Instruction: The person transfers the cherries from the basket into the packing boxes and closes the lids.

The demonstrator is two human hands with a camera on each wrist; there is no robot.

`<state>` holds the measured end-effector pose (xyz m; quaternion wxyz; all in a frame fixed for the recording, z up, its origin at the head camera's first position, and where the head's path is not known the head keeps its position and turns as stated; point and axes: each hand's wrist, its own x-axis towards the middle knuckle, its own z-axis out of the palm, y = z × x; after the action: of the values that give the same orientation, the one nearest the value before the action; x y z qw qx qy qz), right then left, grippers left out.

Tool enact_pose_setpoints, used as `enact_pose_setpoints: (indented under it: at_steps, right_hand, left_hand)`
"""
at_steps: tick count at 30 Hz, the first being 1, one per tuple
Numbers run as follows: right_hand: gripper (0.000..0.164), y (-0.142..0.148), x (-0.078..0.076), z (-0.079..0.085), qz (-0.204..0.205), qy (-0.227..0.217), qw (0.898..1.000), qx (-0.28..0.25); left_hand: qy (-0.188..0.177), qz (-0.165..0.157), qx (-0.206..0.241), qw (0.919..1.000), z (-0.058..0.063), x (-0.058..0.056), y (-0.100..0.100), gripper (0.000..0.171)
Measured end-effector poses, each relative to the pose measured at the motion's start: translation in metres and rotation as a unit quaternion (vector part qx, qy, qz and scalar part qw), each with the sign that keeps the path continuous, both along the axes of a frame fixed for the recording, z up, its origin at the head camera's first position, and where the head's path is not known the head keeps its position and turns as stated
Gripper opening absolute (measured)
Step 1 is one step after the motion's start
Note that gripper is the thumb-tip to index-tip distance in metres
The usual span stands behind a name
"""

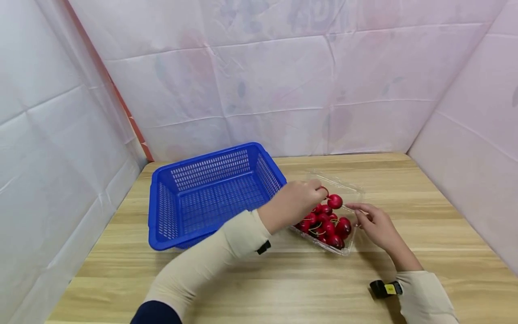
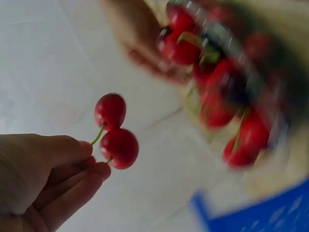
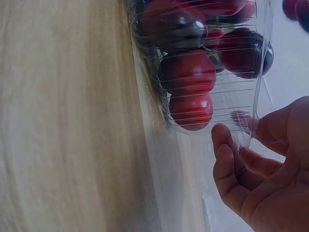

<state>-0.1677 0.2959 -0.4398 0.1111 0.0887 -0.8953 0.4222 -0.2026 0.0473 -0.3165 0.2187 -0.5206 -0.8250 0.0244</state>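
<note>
My left hand (image 1: 292, 202) pinches two red cherries (image 2: 118, 145) by their green stems between thumb and fingertips, raised over the clear plastic box. In the left wrist view both cherries hang close against each other beyond the fingertips. The clear plastic box (image 3: 231, 96) holds a heap of dark red cherries (image 1: 323, 227) with stems among them. At its right side, my right hand (image 1: 376, 225) grips the rim, thumb on one face and fingers on the other, as the right wrist view shows. Part of the heap is hidden behind the left hand.
A blue slotted plastic basket (image 1: 218, 227) stands left of the box, its bottom bare. The box's clear lid (image 1: 340, 182) lies folded back behind it. White sheeting (image 1: 275, 90) walls in the wooden table (image 1: 259, 288) at the back and sides.
</note>
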Motion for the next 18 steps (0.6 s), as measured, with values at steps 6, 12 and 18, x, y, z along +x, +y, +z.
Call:
enact_pose_setpoints:
  at_steps: [6,12,18]
  right_hand:
    - [0.030,-0.001,0.002,0.002,0.002,-0.002,1.000,-0.002]
    - [0.034,-0.001,0.002,0.003,0.004,-0.005,1.000,0.001]
    - [0.034,0.000,0.002,0.003,-0.004,0.003,1.000,0.006]
  left_hand:
    - [0.030,0.002,-0.044,0.9986,-0.031,0.001,0.023,0.018]
    - [0.003,0.011,-0.086,0.9962,-0.055,-0.001,0.036,0.018]
    - [-0.010,-0.002,-0.092,0.9957,-0.070,-0.005,0.042,0.014]
